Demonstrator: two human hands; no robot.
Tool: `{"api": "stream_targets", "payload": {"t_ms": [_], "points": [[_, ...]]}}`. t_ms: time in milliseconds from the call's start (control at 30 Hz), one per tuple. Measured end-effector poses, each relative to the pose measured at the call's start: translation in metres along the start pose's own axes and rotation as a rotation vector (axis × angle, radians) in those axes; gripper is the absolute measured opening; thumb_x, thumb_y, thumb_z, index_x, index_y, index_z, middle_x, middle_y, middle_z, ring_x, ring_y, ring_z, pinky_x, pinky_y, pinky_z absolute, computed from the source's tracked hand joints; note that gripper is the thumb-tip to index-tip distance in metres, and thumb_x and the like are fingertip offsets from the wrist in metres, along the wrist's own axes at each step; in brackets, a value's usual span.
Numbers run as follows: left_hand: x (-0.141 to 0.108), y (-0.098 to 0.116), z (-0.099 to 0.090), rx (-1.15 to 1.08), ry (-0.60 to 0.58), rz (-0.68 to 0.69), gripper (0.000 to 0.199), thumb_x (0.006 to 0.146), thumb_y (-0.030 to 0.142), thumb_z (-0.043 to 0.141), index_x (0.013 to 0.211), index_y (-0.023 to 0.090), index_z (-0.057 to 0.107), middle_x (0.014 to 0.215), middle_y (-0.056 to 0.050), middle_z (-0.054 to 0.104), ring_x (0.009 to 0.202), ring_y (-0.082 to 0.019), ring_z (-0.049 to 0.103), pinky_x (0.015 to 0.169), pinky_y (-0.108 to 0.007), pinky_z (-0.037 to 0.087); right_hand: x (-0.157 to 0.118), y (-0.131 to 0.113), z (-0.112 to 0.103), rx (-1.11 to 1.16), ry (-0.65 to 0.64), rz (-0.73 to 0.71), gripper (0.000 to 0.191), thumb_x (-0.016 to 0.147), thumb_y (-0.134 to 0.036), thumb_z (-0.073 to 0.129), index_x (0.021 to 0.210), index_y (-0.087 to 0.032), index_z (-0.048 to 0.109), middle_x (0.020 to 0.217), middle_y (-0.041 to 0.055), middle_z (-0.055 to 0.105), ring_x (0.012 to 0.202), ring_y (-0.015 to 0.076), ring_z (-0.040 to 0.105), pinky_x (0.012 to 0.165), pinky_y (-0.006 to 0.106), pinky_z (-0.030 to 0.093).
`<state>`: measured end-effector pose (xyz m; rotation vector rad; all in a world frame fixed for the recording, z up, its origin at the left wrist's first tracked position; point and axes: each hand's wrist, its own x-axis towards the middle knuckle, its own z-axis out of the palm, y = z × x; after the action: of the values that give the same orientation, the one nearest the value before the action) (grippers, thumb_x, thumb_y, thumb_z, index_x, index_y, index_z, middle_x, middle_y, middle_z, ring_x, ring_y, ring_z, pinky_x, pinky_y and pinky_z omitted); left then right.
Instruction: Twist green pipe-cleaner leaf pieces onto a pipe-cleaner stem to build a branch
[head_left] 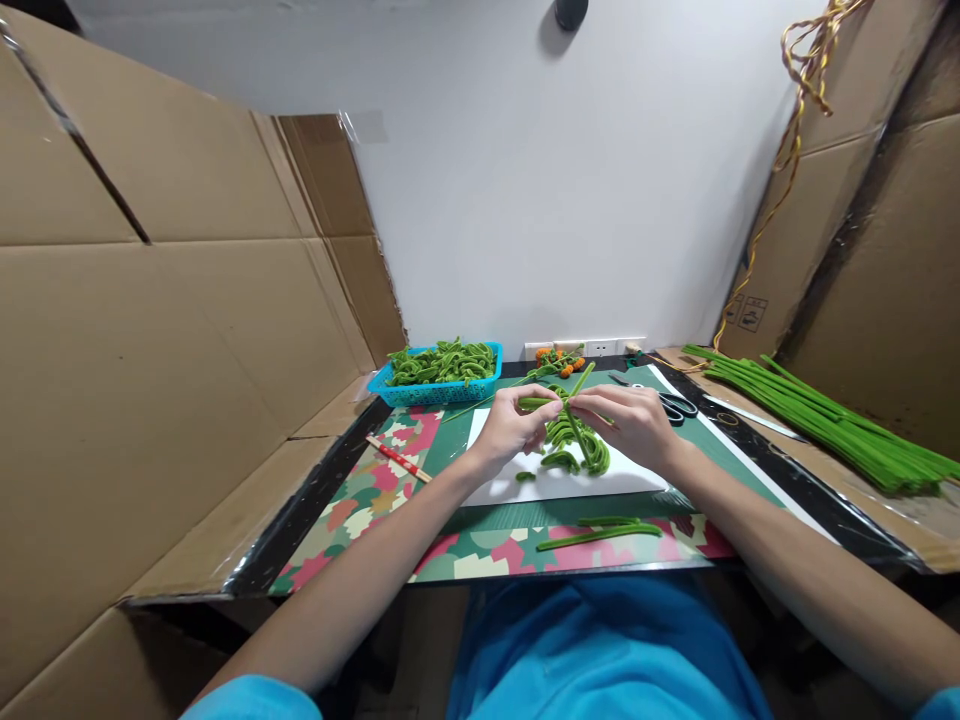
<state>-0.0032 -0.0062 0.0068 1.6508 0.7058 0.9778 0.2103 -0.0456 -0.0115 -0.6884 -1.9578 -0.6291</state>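
My left hand [514, 428] and my right hand [628, 418] meet above a white sheet [495, 492], thumbs and fingertips pinched together. Between them they grip green pipe cleaners [583, 378] that cross at the fingertips; one end sticks up and another points left. Just below lies a pile of bent green pipe cleaner pieces [596, 455], partly covered by my hands. A short curled piece [526, 476] rests apart on the sheet, left of the pile. Whether a held stem joins the pile, I cannot tell.
A blue basket [442, 393] of curled green pieces stands back left. Orange pipe cleaner flowers [559, 360] lie by the wall. Black-handled scissors [677, 407] and a bundle of straight green stems [832, 425] are right. Loose stems [596, 537] lie near the front edge, a red stick [397, 458] left.
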Motion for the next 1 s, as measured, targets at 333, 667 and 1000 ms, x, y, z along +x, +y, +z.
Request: {"api": "stream_targets", "payload": {"t_ms": [333, 667, 1000], "points": [[0.000, -0.002, -0.002, 0.035, -0.027, 0.003, 0.048, 0.076, 0.053, 0.087, 0.095, 0.011, 0.075, 0.044, 0.003, 0.056, 0.033, -0.008, 0.044, 0.034, -0.018, 0.031, -0.002, 0.003, 0.000, -0.089, -0.044, -0.112, 0.011, 0.103, -0.018, 0.063, 0.102, -0.018, 0.074, 0.089, 0.0047, 0.080, 0.072, 0.0152, 0.072, 0.066, 0.027, 0.048], [-0.003, 0.006, -0.003, 0.051, -0.047, 0.074, 0.039, 0.075, 0.047, 0.088, 0.086, 0.010, 0.080, 0.058, -0.002, 0.063, 0.043, -0.009, 0.051, 0.038, -0.020, 0.035, 0.001, -0.002, -0.004, -0.092, -0.022, -0.145, 0.015, 0.102, -0.015, 0.057, 0.107, -0.019, 0.071, 0.088, 0.0047, 0.078, 0.073, 0.0155, 0.070, 0.068, 0.028, 0.048], [-0.017, 0.018, 0.002, 0.449, 0.064, 0.468, 0.024, 0.092, 0.036, 0.072, 0.089, 0.015, 0.083, 0.083, -0.009, 0.073, 0.069, -0.014, 0.063, 0.062, -0.024, 0.050, 0.015, -0.022, 0.002, 0.926, -0.174, 0.825, 0.033, 0.095, -0.044, 0.066, 0.074, -0.018, 0.065, 0.057, -0.0017, 0.054, 0.046, 0.0112, 0.044, 0.045, 0.026, 0.035]]}}
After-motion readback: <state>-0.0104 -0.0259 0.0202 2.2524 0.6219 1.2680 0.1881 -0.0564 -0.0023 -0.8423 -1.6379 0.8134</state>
